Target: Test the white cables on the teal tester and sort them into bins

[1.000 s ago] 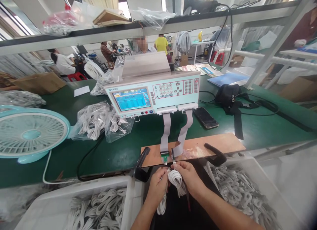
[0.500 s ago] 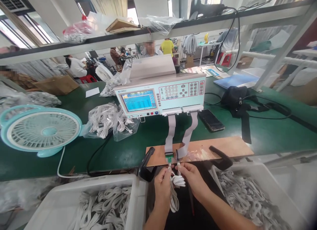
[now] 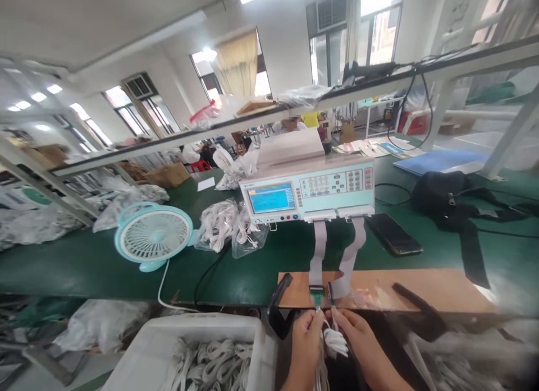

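Note:
My left hand (image 3: 306, 341) pinches one end of a white cable at the small green connector board (image 3: 318, 299). My right hand (image 3: 356, 336) grips the other cable end at a dark connector (image 3: 331, 295) just to the right. The bundled white cable (image 3: 336, 343) hangs between my hands. Two grey ribbon cables (image 3: 319, 251) run from the connectors up to a light tester (image 3: 332, 186) with a lit blue screen (image 3: 270, 198). Beneath the connectors lies a wooden board (image 3: 391, 287) along the table's front edge.
Black clamps (image 3: 280, 307) hold the board. A white bin (image 3: 155, 329) of coiled cables stands at lower left, with a blurred heap of cables at lower right. On the green table (image 3: 236, 279) are a fan (image 3: 154, 237), bagged cables (image 3: 219, 222) and a phone (image 3: 394, 234).
The view has tilted up and turned left, so the scene appears shifted right and more ceiling shows. Both hands stay at the connectors with the cable.

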`<state>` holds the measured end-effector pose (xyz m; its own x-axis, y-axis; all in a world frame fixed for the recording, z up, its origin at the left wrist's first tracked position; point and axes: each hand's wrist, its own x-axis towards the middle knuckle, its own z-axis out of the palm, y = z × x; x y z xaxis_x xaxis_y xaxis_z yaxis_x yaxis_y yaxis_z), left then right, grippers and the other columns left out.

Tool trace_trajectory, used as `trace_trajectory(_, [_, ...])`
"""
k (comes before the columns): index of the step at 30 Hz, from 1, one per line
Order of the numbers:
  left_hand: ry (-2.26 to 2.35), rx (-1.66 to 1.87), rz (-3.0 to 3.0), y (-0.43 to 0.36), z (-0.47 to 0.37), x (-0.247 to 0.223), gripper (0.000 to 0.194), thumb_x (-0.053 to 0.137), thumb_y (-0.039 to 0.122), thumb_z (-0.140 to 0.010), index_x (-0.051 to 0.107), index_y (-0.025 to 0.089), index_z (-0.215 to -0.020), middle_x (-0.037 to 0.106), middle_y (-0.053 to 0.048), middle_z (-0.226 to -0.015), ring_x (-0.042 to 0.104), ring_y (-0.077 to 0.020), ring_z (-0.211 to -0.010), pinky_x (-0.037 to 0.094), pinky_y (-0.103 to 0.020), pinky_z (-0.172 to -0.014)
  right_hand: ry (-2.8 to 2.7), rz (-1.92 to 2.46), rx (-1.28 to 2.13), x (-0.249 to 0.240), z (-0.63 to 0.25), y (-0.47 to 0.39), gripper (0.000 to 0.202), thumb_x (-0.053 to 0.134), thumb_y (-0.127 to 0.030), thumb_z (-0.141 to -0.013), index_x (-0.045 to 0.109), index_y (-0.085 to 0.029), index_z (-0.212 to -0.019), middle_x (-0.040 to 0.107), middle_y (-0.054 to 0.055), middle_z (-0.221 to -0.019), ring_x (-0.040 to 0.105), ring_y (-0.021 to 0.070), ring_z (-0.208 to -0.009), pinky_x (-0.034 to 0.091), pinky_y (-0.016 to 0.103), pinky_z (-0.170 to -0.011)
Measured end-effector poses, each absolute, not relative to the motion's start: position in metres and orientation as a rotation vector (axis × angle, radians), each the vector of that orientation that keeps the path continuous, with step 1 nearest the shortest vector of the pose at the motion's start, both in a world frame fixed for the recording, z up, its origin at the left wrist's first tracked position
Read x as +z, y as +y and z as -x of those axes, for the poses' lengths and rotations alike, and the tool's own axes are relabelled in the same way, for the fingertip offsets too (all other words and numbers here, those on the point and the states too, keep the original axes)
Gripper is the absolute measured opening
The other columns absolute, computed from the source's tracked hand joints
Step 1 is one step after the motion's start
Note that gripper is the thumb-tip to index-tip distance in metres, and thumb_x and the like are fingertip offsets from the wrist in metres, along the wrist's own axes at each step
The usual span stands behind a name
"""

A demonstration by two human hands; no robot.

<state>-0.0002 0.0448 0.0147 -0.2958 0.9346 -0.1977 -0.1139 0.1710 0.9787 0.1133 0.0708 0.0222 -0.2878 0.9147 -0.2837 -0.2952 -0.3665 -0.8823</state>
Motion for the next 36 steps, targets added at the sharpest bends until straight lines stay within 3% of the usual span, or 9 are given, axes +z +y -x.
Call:
trace_trajectory(13, [1.481, 1.386, -0.874, 0.06, 0.001, 0.014, 0.052, 0.061, 0.065, -0.063, 0.053, 0.015, -0.048, 0.047, -0.001, -0.05, 0.041, -0.0142, -0.052, 0.031, -0.026, -0.053, -0.889, 1.018, 1.776, 0.036, -0.111, 0.068, 0.041, 0.075, -0.056, -0.055, 0.07, -0.017, -0.065, 0.061, 0.005, -0.061, 0.056, 0.0237, -0.064, 0.045, 0.032, -0.065])
trace_trajectory(22, [1.506, 1.406, -0.777, 0.05, -0.01, 0.023, 0.044, 0.065, 0.054, -0.065, 0.049, 0.016, -0.048, 0.043, 0.003, -0.048, 0.038, -0.0112, -0.05, 0.029, -0.023, -0.05, -0.958, 1.057, 1.646, 0.032, -0.105, 0.065, 0.043, 0.071, -0.058, -0.056, 0.057, -0.017, -0.057, 0.053, 0.001, -0.055, 0.047, 0.0176, -0.055, 0.037, 0.028, -0.055])
trace_trajectory(28, [1.234, 1.186, -0.396, 0.022, -0.014, 0.036, 0.039, 0.064, 0.054, -0.07, 0.058, 0.015, -0.07, 0.055, 0.002, -0.06, 0.047, -0.0092, -0.05, 0.031, -0.019, -0.043, -1.277, 1.217, 1.701, 0.039, -0.159, 0.039, 0.034, 0.055, -0.048, -0.071, 0.044, -0.02, -0.057, 0.037, -0.005, -0.05, 0.032, 0.0115, -0.047, 0.025, 0.023, -0.046])
trace_trajectory(30, [1.139, 1.107, -0.218, 0.017, -0.011, 0.038, 0.042, 0.063, 0.057, -0.069, 0.055, 0.016, -0.068, 0.051, 0.004, -0.057, 0.045, -0.0077, -0.045, 0.026, -0.017, -0.038, -1.605, 1.39, 1.621, 0.032, -0.207, 0.035, 0.027, 0.051, -0.041, -0.074, 0.046, -0.021, -0.056, 0.039, -0.003, -0.05, 0.035, 0.0132, -0.048, 0.025, 0.024, -0.047])
trace_trajectory(34, [1.034, 1.128, -0.076, 0.015, -0.015, 0.035, 0.044, 0.065, 0.057, -0.068, 0.052, 0.016, -0.064, 0.043, 0.007, -0.051, 0.039, -0.0052, -0.041, 0.028, -0.017, -0.039, -1.975, 1.845, 0.921, 0.021, -0.28, 0.028, 0.015, 0.061, -0.031, -0.068, 0.053, -0.02, -0.06, 0.055, 0.005, -0.064, 0.049, 0.02, -0.059, 0.034, 0.03, -0.058])
trace_trajectory(36, [1.05, 1.153, -0.07, 0.017, -0.024, 0.033, 0.043, 0.067, 0.057, -0.066, 0.053, 0.016, -0.066, 0.04, 0.008, -0.05, 0.036, -0.0045, -0.041, 0.031, -0.018, -0.041, -1.933, 1.781, 1.049, 0.024, -0.277, 0.021, 0.015, 0.062, -0.035, -0.072, 0.06, -0.021, -0.074, 0.061, 0.007, -0.076, 0.055, 0.023, -0.067, 0.038, 0.033, -0.064])
